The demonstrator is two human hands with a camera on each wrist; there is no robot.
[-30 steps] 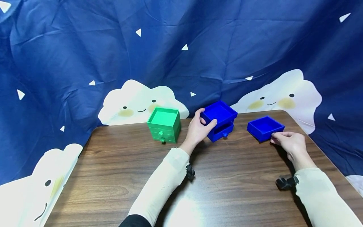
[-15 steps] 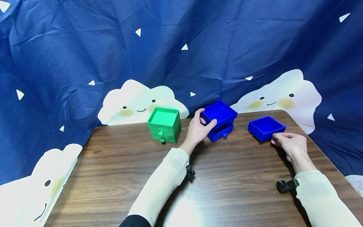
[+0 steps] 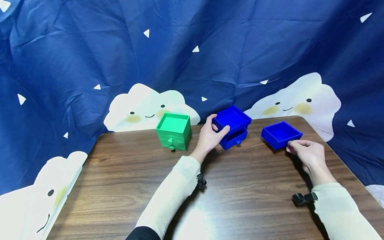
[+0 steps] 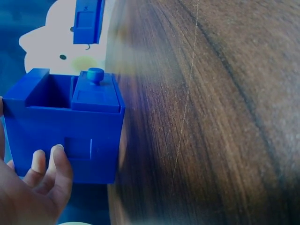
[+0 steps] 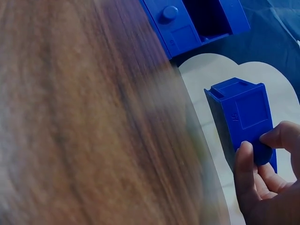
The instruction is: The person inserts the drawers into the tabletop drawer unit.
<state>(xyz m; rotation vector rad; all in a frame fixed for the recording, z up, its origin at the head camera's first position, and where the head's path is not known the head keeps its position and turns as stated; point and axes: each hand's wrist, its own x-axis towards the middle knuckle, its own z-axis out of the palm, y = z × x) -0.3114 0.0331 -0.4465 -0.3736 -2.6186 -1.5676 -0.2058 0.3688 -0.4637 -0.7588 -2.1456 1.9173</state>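
Observation:
A small blue drawer cabinet (image 3: 232, 120) stands near the table's back edge, a shallow recess in its top. Its upper slot is an open hollow; the lower drawer (image 4: 96, 93) with a round knob sits in place. My left hand (image 3: 208, 135) grips the cabinet's left side, thumb toward the front and fingers around behind. To the right, my right hand (image 3: 309, 153) pinches the knob (image 5: 262, 153) of a separate blue drawer (image 3: 281, 135). That drawer's inside, facing up, looks bare, and in the head view a shadow lies beneath it, close over the tabletop.
A green drawer cabinet (image 3: 174, 131) with two knobs stands left of the blue one. The brown wooden table (image 3: 132, 186) ends just behind both cabinets, against a dark blue curtain (image 3: 168, 60) with white clouds. Black wrist cameras sit on both sleeves.
The loose blue drawer shifts and tilts very slightly in my right hand. My left hand and both cabinets stay in place.

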